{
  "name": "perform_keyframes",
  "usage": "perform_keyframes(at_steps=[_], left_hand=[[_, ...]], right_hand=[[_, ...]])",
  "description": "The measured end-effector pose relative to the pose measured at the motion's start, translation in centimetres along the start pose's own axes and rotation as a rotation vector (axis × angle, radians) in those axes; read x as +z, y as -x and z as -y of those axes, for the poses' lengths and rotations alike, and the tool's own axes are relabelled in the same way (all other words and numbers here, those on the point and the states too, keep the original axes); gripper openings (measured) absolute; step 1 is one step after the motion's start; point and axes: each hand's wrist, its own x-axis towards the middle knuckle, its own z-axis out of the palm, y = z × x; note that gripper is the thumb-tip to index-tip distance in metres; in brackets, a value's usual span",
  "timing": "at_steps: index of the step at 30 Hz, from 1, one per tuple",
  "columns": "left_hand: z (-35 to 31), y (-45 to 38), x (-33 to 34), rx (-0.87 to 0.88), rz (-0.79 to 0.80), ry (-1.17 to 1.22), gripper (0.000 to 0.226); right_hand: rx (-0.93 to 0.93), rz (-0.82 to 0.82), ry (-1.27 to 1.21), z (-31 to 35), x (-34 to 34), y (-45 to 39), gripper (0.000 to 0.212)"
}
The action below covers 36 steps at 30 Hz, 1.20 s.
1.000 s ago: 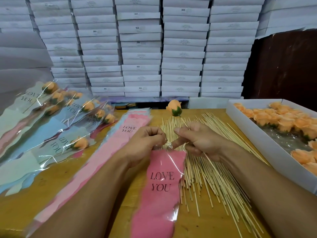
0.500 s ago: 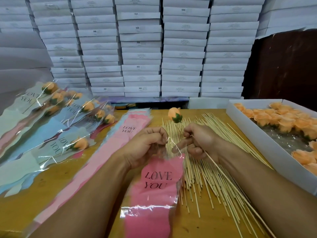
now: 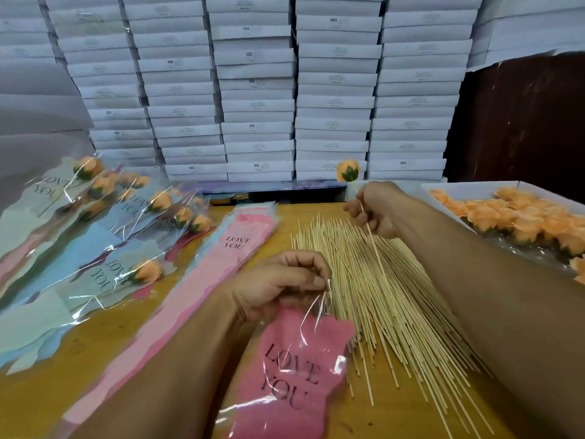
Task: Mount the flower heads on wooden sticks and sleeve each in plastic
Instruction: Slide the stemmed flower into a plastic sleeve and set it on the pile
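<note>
My left hand pinches the clear top edge of a pink "LOVE YOU" plastic sleeve that lies on the wooden table. My right hand is raised over the far end of the stick pile and grips a thin wooden stick with an orange flower head on its upper end. The stick slants down towards the sleeve's mouth, its lower tip lost among the loose sticks spread between my arms.
Finished sleeved flowers lie fanned at the left. A stack of flat pink sleeves sits mid-table. A white box of orange flower heads stands at the right. Stacked white cartons wall the back.
My right hand has lifted away up and to the right with the flower on its stick. My left hand has kept its pinch on the sleeve's edge.
</note>
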Motion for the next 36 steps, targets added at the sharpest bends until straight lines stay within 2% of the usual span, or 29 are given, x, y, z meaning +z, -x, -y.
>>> perform_keyframes(at_steps=[2, 6, 9, 11, 19, 25, 31, 36], left_hand=[[0.1, 0.0, 0.0, -0.018, -0.008, -0.011, 0.028], [0.1, 0.0, -0.1, -0.030, 0.002, -0.040, 0.022], [0.0, -0.1, -0.2, -0.018, 0.011, -0.046, 0.007], [0.1, -0.1, -0.3, -0.020, 0.003, -0.048, 0.005], [0.5, -0.4, -0.8, 0.009, -0.046, -0.047, 0.003], [0.5, -0.6, -0.5, 0.043, -0.141, 0.001, 0.015], [0.4, -0.7, -0.3, 0.066, -0.236, -0.067, 0.012], [0.2, -0.7, -0.6, 0.105, -0.259, -0.034, 0.008]], right_hand=[[-0.007, -0.026, -0.022, 0.7, 0.3, -0.5, 0.029], [-0.076, -0.074, -0.047, 1.5, 0.8, -1.3, 0.044], [-0.088, -0.085, -0.089, 1.7, 1.1, -1.8, 0.041], [-0.083, -0.085, -0.110, 1.6, 1.3, -1.7, 0.037], [-0.056, 0.007, -0.167, 0.3, 1.9, 0.2, 0.021], [-0.094, 0.113, -0.225, -1.6, 3.3, 4.0, 0.013], [-0.117, 0.220, -0.109, -3.3, 3.9, 7.1, 0.011], [-0.184, 0.233, -0.029, -4.0, 3.7, 8.0, 0.012]])
